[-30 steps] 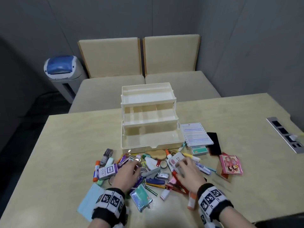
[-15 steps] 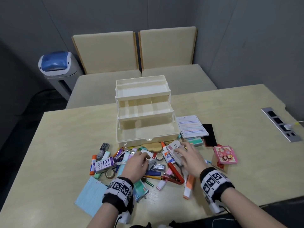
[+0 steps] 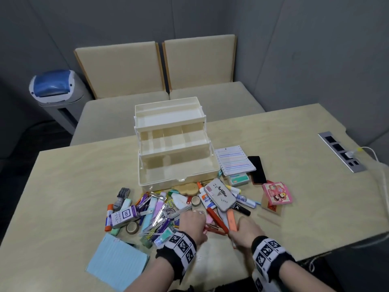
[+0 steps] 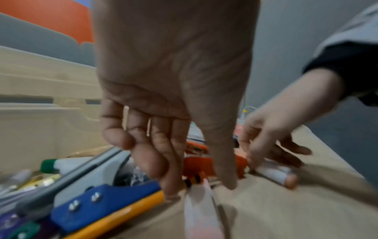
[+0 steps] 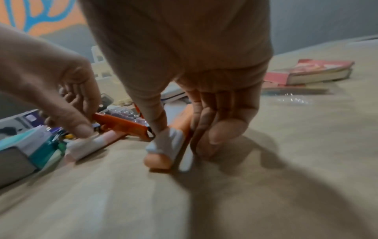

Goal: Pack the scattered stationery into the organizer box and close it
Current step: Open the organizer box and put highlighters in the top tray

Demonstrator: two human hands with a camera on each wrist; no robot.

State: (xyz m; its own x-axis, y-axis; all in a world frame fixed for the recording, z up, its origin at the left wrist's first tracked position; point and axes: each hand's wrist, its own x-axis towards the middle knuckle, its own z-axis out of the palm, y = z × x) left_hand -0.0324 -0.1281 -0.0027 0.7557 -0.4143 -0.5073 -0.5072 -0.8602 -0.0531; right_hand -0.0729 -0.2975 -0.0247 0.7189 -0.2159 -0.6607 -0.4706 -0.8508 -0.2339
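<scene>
Organizer box [image 3: 176, 165] stood open, tiers bare; stationery pile [image 3: 160, 209] before it. Left hand [image 3: 192, 225] fingers pinched pink highlighter [image 5: 92, 143]; right hand [image 3: 248, 232] gripped orange highlighter [image 3: 231, 221].

Place: looks like an office meeting booth — small, closed in, no windows in view.
Walls: plain grey panels [image 3: 294, 49] on every side, seams running down them.
Seating: two beige padded seats [image 3: 160, 81] side by side against the back wall, wood-edged backs.
Table: a pale wood-look table [image 3: 294, 144] fills the middle, its far edge just in front of the seats.
Power: a metal socket strip [image 3: 342, 151] set flush into the tabletop on the right — a white cable [image 3: 376, 163] plugged into it.
Corner: a grey bin with a blue lid [image 3: 53, 86] stands on the floor, left of the seats.
</scene>
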